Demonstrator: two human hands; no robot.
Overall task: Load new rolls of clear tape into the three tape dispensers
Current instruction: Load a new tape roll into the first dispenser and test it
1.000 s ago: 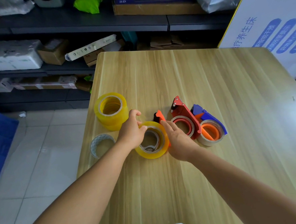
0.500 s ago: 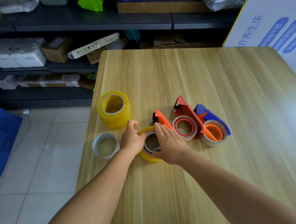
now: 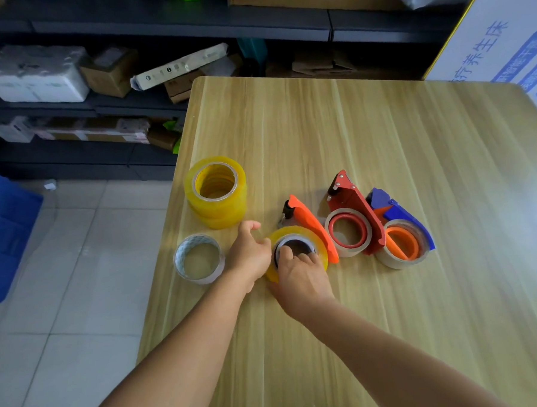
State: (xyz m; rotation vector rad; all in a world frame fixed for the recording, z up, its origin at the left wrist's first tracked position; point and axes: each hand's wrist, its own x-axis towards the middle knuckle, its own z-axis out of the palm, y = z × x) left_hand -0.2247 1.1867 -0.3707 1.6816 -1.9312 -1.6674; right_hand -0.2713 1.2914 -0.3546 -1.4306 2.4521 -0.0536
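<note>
On the wooden table, near its left edge, a yellow tape roll lies flat against the orange dispenser, which serves as the landmark. The right hand covers the near side of this roll, its fingers curled down into the core, though the palm hides how firmly they grip. The left hand is pressed against the roll's left rim, thumb raised and fingers curled toward the roll's wall; they seem to hold its edge. To the right of the orange dispenser, touching it, stands the red dispenser with a nearly spent roll on a red hub. Further right again, against the red one, is the blue dispenser with an orange hub inside a thin roll. Behind and to the left of the orange dispenser sits a stack of yellow tape rolls, apart from it. Left of the hands, at the table's edge, lies an empty-looking white core. Dark shelving with boxes stands beyond the table.
</note>
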